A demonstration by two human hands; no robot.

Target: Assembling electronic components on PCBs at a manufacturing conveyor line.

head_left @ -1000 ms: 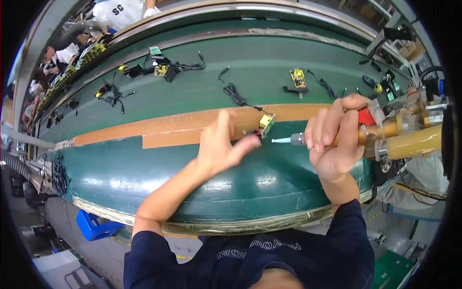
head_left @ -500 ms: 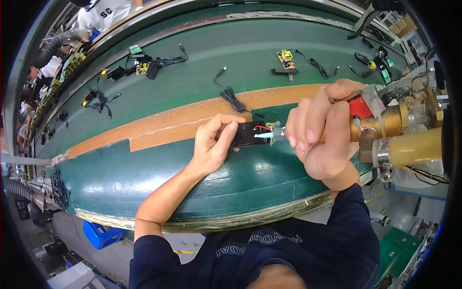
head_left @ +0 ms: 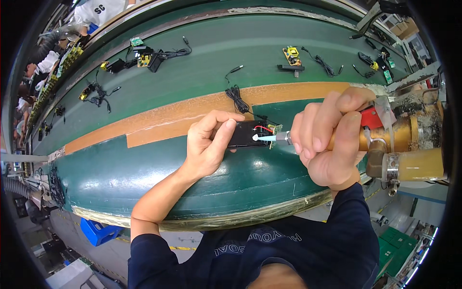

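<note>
Above the glossy dark-green worktop (head_left: 269, 168), your left hand (head_left: 209, 142) pinches the left end of a black plastic case (head_left: 243, 136); your right hand (head_left: 329, 139) grips a brass-coloured cylindrical dispenser (head_left: 403, 134), its pale-blue tapered nozzle (head_left: 268, 138) meeting a white blob (head_left: 255, 137) on the case. You're seemingly mid-dispensing; next calls for steadiness. A thin red wire (head_left: 262, 127) curves at the case's right end; a coiled black cable (head_left: 237, 98) lies beyond

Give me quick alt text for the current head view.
Left hand holds a black case; right hand grips a brass-coloured tool, its pale nozzle at a white blob on the case. Beyond, circuit boards and coiled cables lie on a green surface.
</note>
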